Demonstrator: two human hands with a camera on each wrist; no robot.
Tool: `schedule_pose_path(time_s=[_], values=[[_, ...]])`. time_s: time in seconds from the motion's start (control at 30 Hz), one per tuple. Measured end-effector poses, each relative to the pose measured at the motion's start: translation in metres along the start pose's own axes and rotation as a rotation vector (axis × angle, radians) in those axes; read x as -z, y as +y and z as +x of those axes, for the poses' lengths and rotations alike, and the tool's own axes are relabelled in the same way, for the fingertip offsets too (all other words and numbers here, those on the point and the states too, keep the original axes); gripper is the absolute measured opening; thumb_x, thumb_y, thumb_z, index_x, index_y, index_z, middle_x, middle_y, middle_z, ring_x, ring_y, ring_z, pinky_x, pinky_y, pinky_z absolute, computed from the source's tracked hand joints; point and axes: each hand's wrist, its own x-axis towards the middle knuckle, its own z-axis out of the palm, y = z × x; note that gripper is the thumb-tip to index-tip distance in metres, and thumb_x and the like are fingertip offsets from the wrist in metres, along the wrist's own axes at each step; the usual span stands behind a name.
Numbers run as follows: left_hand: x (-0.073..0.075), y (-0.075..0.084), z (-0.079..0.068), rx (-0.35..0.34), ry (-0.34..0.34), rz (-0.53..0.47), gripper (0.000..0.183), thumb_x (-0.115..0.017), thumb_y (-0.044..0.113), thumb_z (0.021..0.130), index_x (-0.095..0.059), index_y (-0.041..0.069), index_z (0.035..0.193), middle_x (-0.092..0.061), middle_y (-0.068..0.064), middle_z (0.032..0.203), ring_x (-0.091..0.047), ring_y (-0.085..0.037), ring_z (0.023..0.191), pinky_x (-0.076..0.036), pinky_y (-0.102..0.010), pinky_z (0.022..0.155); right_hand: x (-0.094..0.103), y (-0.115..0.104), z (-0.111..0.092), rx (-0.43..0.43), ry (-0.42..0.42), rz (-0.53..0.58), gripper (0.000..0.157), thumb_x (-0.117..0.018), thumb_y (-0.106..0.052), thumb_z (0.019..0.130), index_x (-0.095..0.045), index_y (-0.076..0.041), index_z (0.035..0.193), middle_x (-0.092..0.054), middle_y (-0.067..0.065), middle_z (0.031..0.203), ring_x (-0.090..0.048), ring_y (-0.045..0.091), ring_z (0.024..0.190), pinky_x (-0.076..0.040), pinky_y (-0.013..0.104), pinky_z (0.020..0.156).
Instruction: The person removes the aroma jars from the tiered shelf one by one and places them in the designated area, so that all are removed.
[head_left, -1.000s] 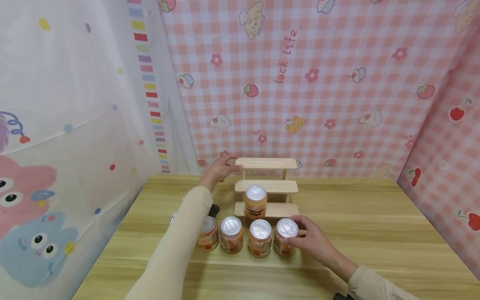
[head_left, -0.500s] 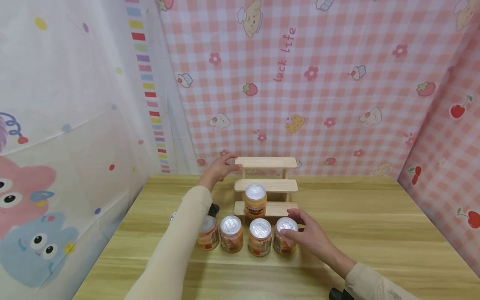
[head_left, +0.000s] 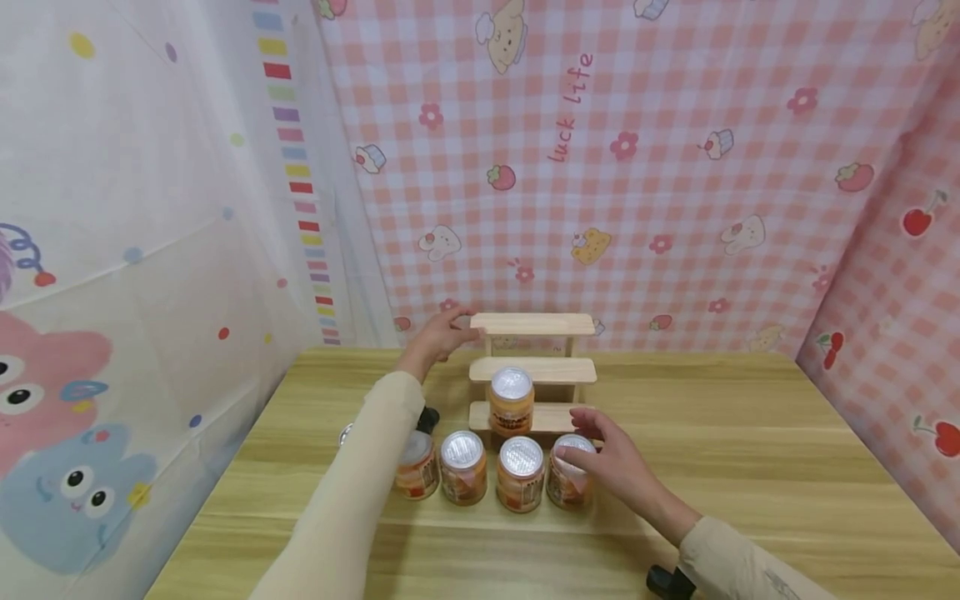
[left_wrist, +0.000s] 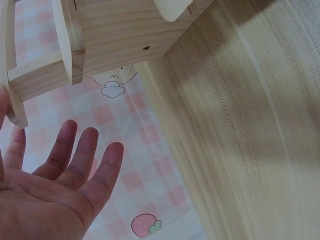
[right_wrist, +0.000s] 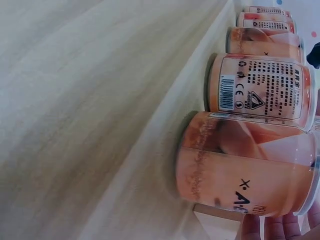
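Note:
A small three-step wooden shelf (head_left: 536, 370) stands at the back of the table. My left hand (head_left: 441, 337) holds the left end of its top board between thumb and index finger; the other fingers (left_wrist: 85, 147) stretch out free in the left wrist view. On the lowest step is an orange can (head_left: 512, 408) with a silver lid. In front is a row of similar cans, among them a middle can (head_left: 520, 479). My right hand (head_left: 626, 467) hovers at the rightmost can (head_left: 567, 486), thumb over its lid, fingers spread behind it.
More cans stand in the row to the left, a left can (head_left: 462, 471) and another can (head_left: 416, 471) partly behind my left sleeve (head_left: 352, 475). A pink checked cloth (head_left: 675, 208) hangs behind the wooden table (head_left: 712, 417).
My right hand has risen a little and shifted left over the rightmost can, its fingers lifting off the lid's far side. My left hand and the cans have stayed in place.

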Motion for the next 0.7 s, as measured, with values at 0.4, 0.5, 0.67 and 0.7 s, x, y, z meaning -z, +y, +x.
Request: schedule_pose_path(time_s=[0.4, 0.5, 0.67, 0.7], values=[[-0.001, 0.001, 0.0, 0.015, 0.001, -0.011, 0.049, -0.067, 0.029, 0.096, -0.052, 0.019, 0.141, -0.051, -0.02, 0.135, -0.052, -0.027, 0.106, -0.039, -0.026, 0.06, -0.001, -0.015, 0.014, 0.017, 0.006, 0.051, 0.064, -0.077, -0.022, 0.089, -0.047, 0.001, 0.14, -0.051, 0.02, 0.139, -0.048, 0.033, 0.125, -0.044, 0.048, 0.101], [0.0, 0.001, -0.001, 0.009, 0.0, -0.015, 0.05, -0.067, 0.029, 0.096, -0.052, 0.019, 0.142, -0.05, -0.02, 0.136, -0.051, -0.03, 0.111, -0.042, -0.029, 0.066, -0.003, -0.02, 0.019, 0.023, 0.017, 0.038, 0.064, -0.077, -0.024, 0.088, -0.048, 0.0, 0.14, -0.052, 0.02, 0.138, -0.049, 0.033, 0.125, -0.044, 0.048, 0.101], [0.001, 0.001, -0.002, 0.019, -0.005, -0.026, 0.049, -0.067, 0.029, 0.096, -0.052, 0.02, 0.142, -0.05, -0.02, 0.136, -0.051, -0.03, 0.112, -0.044, -0.034, 0.072, -0.008, -0.028, 0.028, 0.032, 0.022, 0.028, 0.066, -0.077, -0.023, 0.088, -0.047, 0.0, 0.141, -0.053, 0.022, 0.137, -0.049, 0.033, 0.126, -0.045, 0.049, 0.1], [0.001, 0.001, -0.001, 0.021, -0.005, -0.029, 0.048, -0.067, 0.029, 0.096, -0.052, 0.02, 0.141, -0.05, -0.02, 0.136, -0.051, -0.029, 0.11, -0.044, -0.033, 0.071, -0.009, -0.03, 0.03, 0.037, 0.023, 0.025, 0.066, -0.077, -0.023, 0.088, -0.047, 0.0, 0.141, -0.053, 0.022, 0.136, -0.049, 0.034, 0.126, -0.045, 0.049, 0.1]])
